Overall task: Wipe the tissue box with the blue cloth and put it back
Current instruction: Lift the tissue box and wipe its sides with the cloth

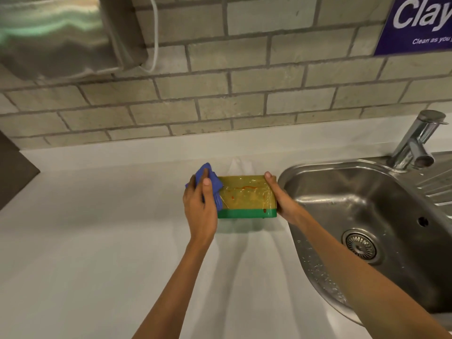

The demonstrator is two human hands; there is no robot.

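Observation:
The tissue box (247, 196) is yellow with a green bottom band and shiny plastic wrap, marked with reddish smears. It is tilted toward me just above the white counter (97, 241), and a white tissue (241, 166) sticks out behind it. My left hand (199, 204) presses a bunched blue cloth (211, 182) against the box's left end. My right hand (278, 196) grips the box's right end, thumb along its top edge.
A steel sink (367, 216) lies right beside the box on the right, with a chrome tap (415, 140) behind it. A brick wall runs along the back. A steel dispenser (61, 33) hangs at upper left, a blue sign (415, 23) at upper right.

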